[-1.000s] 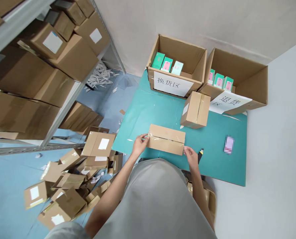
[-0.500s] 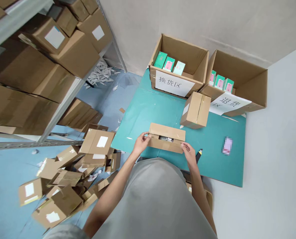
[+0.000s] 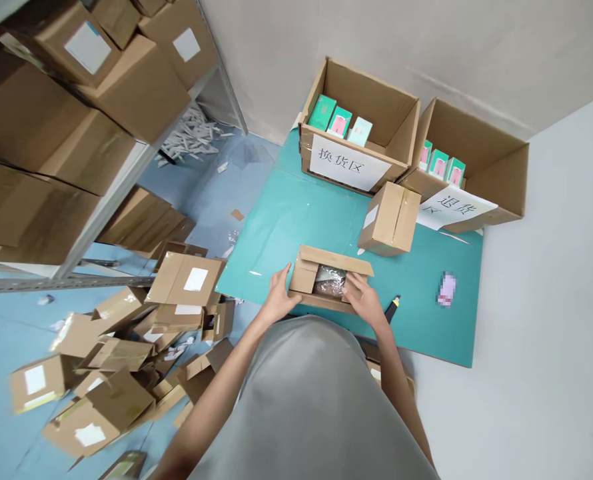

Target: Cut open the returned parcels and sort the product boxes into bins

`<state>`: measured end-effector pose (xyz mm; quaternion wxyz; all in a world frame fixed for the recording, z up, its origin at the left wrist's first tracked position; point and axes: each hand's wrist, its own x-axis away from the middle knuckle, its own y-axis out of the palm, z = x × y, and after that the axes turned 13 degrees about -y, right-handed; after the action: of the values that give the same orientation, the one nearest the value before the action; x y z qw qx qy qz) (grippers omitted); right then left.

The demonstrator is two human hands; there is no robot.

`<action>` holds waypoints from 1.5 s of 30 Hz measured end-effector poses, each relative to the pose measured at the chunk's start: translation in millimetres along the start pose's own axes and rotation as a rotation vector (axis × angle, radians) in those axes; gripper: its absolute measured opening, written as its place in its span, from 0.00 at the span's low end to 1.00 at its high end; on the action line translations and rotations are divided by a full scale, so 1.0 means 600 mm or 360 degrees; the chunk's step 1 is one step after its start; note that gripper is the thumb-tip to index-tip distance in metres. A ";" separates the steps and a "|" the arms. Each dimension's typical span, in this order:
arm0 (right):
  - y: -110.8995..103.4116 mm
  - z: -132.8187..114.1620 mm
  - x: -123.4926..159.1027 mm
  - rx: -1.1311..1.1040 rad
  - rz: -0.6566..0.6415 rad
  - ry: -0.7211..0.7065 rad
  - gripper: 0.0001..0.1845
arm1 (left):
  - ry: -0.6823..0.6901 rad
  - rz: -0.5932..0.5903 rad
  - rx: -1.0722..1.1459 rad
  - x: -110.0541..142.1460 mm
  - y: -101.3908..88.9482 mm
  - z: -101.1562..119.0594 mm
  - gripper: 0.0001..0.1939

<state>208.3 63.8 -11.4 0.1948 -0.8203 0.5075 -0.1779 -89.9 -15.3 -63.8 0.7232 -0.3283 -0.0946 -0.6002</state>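
A small cardboard box [image 3: 304, 276] lies in front of me with its long top flaps parted. Clear, shiny plastic wrap [image 3: 330, 280] shows inside, around something I cannot make out. My left hand [image 3: 279, 297] is at the box's left end, fingers spread, with the thumb on the near flap. My right hand [image 3: 364, 300] is open over the right end, its fingertips reaching into the opening beside the wrap. To the right of that hand a black and yellow utility knife [image 3: 392, 309] lies on the green table [image 3: 276, 220].
A taped carton [image 3: 390, 219] stands behind the box. Two large open cartons, one left [image 3: 359, 100] and one right [image 3: 496, 160], hold green-and-pink packs. A pixelated pink item [image 3: 446, 289] lies to the right. Loaded shelves [image 3: 111, 180] and discarded boxes [image 3: 121, 363] fill the left side.
The box's top flaps have opened wider, showing more of the plastic wrap. My right hand has moved from the near right corner into the opening. My left fingers have spread off the left flap.
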 end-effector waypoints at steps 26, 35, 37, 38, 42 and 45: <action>0.040 0.015 -0.106 0.1300 -0.0264 -0.0021 0.44 | 0.0734 -0.0168 -0.1180 0.005 0.028 0.052 0.31; -0.019 0.026 0.004 0.1046 0.0200 -0.0059 0.36 | 0.0750 -0.0083 -0.1097 0.023 -0.004 0.106 0.13; -0.031 0.040 0.036 0.1036 0.0272 0.0003 0.35 | 0.0714 -0.0011 -0.1062 0.038 -0.024 0.104 0.13; -0.035 0.047 0.050 0.1033 0.0303 0.0033 0.35 | 0.0690 0.0033 -0.1043 0.044 -0.033 0.101 0.13; -0.038 0.071 0.083 0.1021 0.0420 0.0121 0.34 | 0.0568 0.0250 -0.0955 0.049 -0.056 0.083 0.14; -0.036 0.074 0.086 0.1050 0.0514 0.0157 0.31 | 0.0489 0.0375 -0.0904 0.038 -0.062 0.074 0.14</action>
<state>268.2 32.1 -34.3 0.4497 -0.6131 0.5546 -0.3381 -107.1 -9.9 -4.4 0.6729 -0.4309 0.2250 -0.5575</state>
